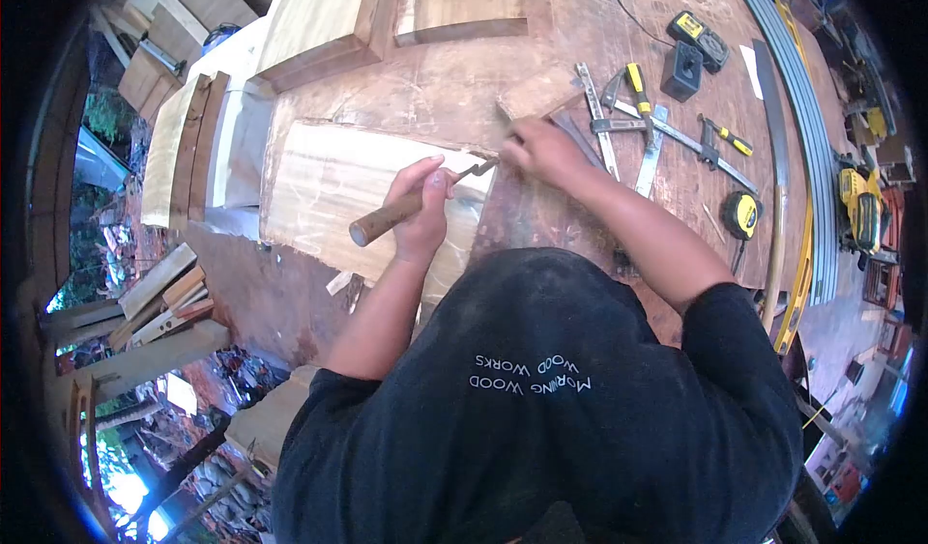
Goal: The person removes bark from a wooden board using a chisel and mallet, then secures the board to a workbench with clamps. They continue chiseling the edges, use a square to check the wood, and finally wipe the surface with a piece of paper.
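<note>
My left hand (422, 214) is closed around the wooden handle of a tool (378, 223) with a cranked, thin metal shank; its working end is too small to make out. Beneath that hand lies a pale wooden board (333, 182) with a rough edge on the workbench. My right hand (549, 150) is close to the metal end, at the board's right corner, with its fingers curled together. What those fingers grip, if anything, is hidden. Just beyond them rests a flat wood piece (543, 93).
Right of my hands lie bar clamps (601, 124) with yellow-black handles, a tape measure (742, 214), a black box-shaped block (682, 71) and a yellow-black device (698, 40). Framed wooden panels (324, 13) stand at the back left. Long metal strips (807, 148) line the right side.
</note>
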